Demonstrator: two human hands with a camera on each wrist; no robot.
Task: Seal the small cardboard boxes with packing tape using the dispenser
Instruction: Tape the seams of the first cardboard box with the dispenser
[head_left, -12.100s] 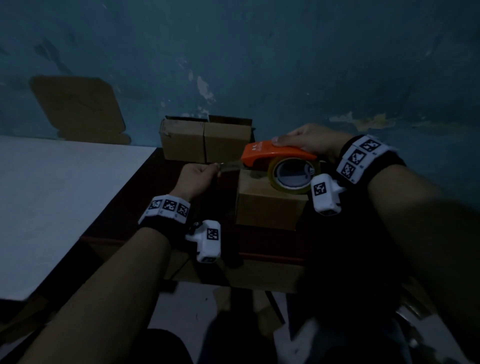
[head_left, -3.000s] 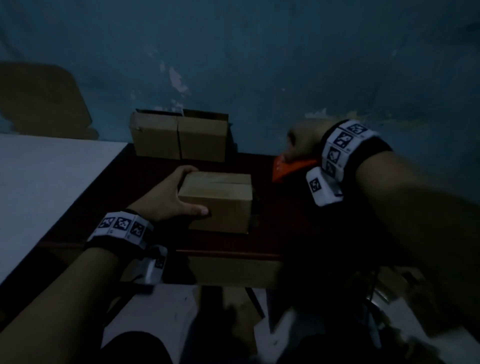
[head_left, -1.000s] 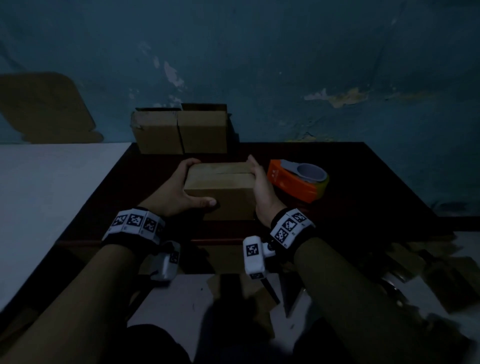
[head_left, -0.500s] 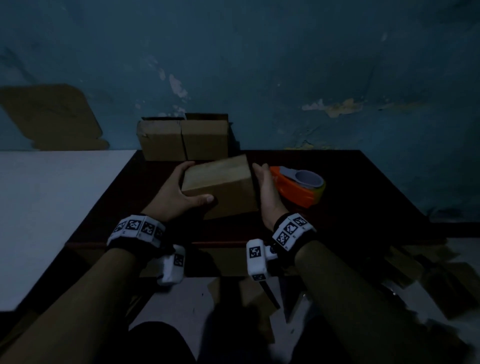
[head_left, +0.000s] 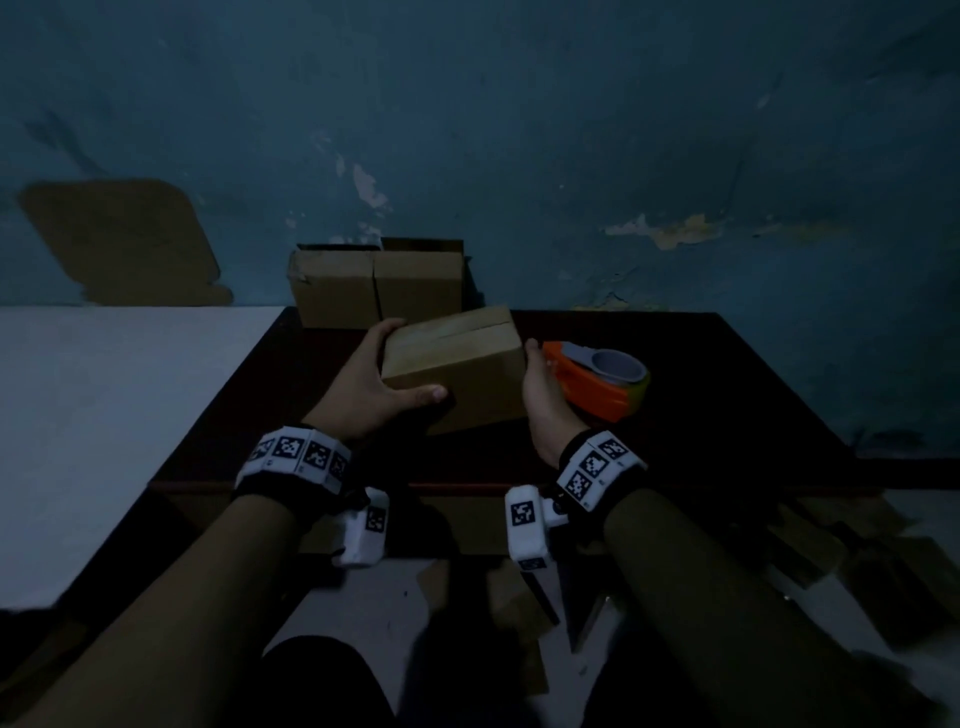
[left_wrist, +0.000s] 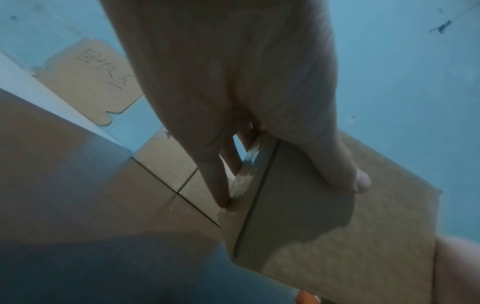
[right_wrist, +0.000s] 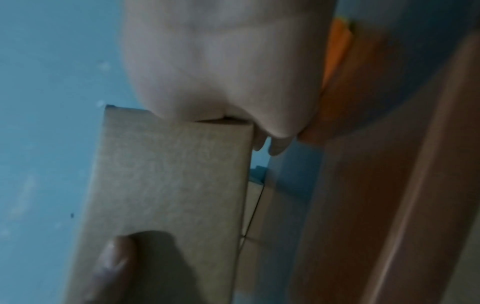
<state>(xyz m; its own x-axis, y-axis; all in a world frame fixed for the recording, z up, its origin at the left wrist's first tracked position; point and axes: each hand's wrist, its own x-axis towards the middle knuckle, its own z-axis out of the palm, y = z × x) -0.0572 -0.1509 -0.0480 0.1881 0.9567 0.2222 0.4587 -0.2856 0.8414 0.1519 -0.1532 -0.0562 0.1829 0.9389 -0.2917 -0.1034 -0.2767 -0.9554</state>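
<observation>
Cardboard, small and brown, is what both hands have between them: the box (head_left: 457, 366) is lifted and tilted above the middle of the dark table (head_left: 727, 415), its right end raised. The left hand (head_left: 371, 387) clasps its left end, thumb laid across the near face and fingers behind; the left wrist view shows a glossy strip of tape (left_wrist: 245, 174) on that end, running round the edge under the fingers. The right hand (head_left: 543, 395) presses flat against the right end, fingers straight, curled round nothing. A seam line runs along the top face, though in this dim light I cannot tell whether tape covers it.

The orange dispenser (head_left: 602, 384) lies on the table just beside the right hand, towards the right edge, with nobody holding it. Two more boxes (head_left: 376, 286) stand side by side at the table's far edge against the blue wall.

My judgement: taping is paused and this box is being turned over or carried off. Next it needs setting down, either with an untaped seam upward or aside as finished, after which the right hand must take up the dispenser again
</observation>
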